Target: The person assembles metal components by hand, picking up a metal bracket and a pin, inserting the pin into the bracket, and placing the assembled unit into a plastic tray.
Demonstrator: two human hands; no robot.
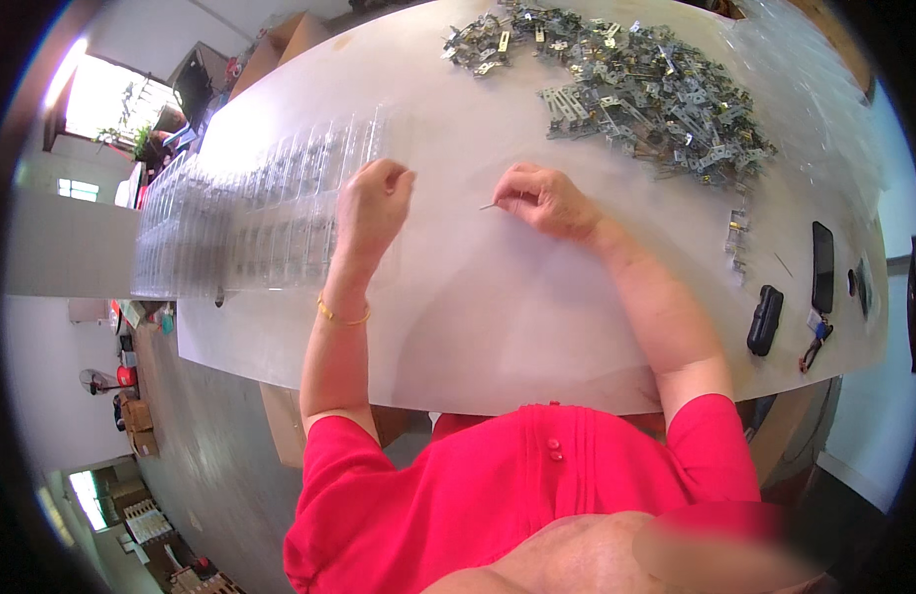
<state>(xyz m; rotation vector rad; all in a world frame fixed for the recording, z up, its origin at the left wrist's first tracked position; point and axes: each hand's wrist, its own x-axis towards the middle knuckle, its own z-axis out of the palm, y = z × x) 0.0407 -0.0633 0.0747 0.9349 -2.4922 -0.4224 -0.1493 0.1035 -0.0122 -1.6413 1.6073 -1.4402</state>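
My left hand [373,206] is held above the table beside the right edge of the clear plastic trays [377,124], its fingers curled closed. What it holds, if anything, is hidden inside the fingers. Across a short gap, my right hand [549,202] pinches a thin, short metal piece [488,206] that sticks out to the left of the fingertips. The piece is too small to tell its exact kind. Behind and to the right of that hand lies a large heap of small silvery metal brackets [666,104], some with brass-coloured parts.
A short line of metal parts [738,233] trails from the heap toward me. At the right lie a black phone-like slab [822,265], a black case [765,320] and a dark-handled hand tool [815,348]. Clear plastic film [810,94] covers the far right of the white table [498,337].
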